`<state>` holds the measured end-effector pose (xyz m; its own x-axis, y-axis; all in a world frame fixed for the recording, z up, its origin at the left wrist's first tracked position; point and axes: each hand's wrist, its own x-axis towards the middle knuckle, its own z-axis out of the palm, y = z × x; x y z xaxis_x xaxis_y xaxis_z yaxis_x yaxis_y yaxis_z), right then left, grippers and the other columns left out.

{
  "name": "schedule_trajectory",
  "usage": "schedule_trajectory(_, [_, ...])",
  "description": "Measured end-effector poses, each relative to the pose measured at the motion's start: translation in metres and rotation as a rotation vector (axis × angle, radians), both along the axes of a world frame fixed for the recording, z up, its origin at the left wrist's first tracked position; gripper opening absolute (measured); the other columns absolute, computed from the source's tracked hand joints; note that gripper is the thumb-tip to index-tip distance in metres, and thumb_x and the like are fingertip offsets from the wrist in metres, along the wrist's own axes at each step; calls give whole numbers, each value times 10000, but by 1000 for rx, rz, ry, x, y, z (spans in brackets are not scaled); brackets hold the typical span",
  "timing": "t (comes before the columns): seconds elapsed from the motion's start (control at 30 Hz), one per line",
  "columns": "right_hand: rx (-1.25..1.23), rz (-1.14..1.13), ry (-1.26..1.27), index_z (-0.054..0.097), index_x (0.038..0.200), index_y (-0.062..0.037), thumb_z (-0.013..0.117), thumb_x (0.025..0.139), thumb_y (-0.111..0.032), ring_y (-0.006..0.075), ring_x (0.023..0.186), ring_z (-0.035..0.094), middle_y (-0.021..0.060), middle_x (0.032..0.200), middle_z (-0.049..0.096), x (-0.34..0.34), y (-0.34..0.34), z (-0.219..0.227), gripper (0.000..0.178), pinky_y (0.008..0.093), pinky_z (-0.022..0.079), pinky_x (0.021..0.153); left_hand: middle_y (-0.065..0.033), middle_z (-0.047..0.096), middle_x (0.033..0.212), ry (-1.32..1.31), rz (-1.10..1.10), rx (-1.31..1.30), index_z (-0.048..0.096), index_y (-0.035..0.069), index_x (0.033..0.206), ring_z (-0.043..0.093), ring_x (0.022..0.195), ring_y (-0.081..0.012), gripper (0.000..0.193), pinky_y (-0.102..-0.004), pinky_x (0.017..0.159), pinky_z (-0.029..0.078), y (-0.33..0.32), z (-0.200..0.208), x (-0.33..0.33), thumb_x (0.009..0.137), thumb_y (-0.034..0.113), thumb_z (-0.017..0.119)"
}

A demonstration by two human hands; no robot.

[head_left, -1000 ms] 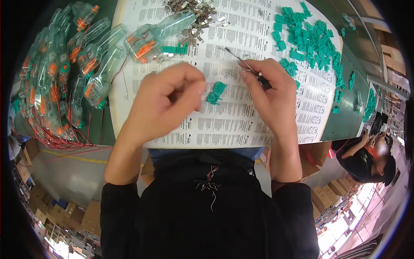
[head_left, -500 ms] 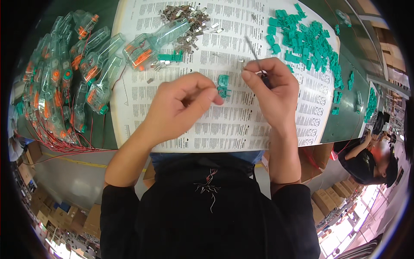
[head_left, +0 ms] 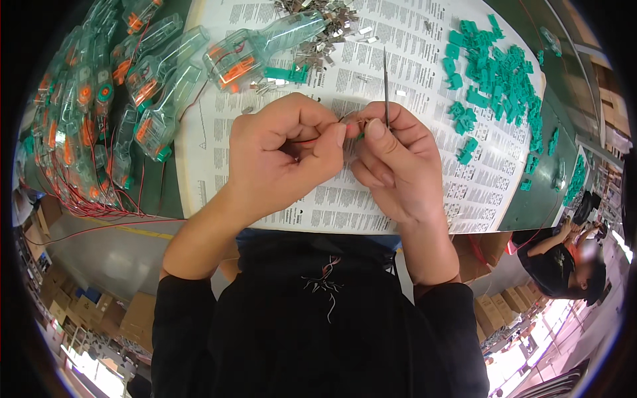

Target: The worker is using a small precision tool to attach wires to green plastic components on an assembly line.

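My left hand (head_left: 285, 149) is closed in a pinch on a thin red wire (head_left: 306, 141), which shows inside its curled fingers. My right hand (head_left: 401, 149) is closed too, its thumb and forefinger close against the left fingertips. From its grip a thin dark metal tool (head_left: 385, 79) points away from me; its kind is not clear. A bit of green plastic (head_left: 360, 136) shows between the hands, mostly hidden by the fingers. Beyond them on the printed paper lies a clear plastic housing (head_left: 265, 50) with orange parts inside, next to a green plastic piece (head_left: 288, 73).
Small metal clips (head_left: 332, 30) are heaped at the far middle. Green plastic parts (head_left: 494, 73) spread over the right. Many clear housings (head_left: 86, 119) with red wires crowd the left of the green table (head_left: 174, 199). A co-worker (head_left: 557, 265) is at the far right.
My hands have come together, and the red wire now shows in the left one. The green piece that lay on the paper between them is no longer seen there. The view has shifted slightly.
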<state>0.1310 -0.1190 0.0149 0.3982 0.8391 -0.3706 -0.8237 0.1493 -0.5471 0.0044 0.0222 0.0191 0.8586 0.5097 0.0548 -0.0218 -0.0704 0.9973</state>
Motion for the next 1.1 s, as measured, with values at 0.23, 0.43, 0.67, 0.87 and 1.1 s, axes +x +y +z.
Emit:
schedule_trajectory(0.23, [46,57,192,648,1161,-13,604,1054,-88,34,532,394,77,985,691,-1,3,3,138,194,303,480,41,639,698,-43,41,-49,646,3,905,519,629,32,77,-150,550,396,0,-1,2,923,-7,721])
schedule_trajectory(0.43, [46,51,207,646,1168,-15,601,1056,-93,32,538,398,74,978,679,-2,2,2,143,191,299,481,23,675,682,-24,19,-54,650,-1,879,559,630,32,75,-144,555,431,2,1,2,909,-15,718])
schedule_trajectory(0.67, [71,45,103,643,1168,-11,602,1056,-94,27,542,406,83,979,682,-3,0,-1,145,193,301,477,54,594,599,-25,22,8,649,19,867,490,567,38,89,-154,522,380,3,-2,1,904,-6,726])
schedule_trajectory(0.87, [65,58,160,642,1164,-5,608,1052,-87,26,540,407,82,976,686,-1,-1,1,143,197,304,474,63,554,571,-16,28,-52,646,28,857,459,547,35,99,-161,511,359,1,-2,2,901,1,731])
schedule_trajectory(1.1, [17,57,40,641,1161,1,605,1053,-86,24,534,405,85,975,689,-4,-2,2,143,198,312,476,63,556,572,-20,23,-11,640,27,851,460,548,34,107,-162,512,361,2,-1,2,903,3,731])
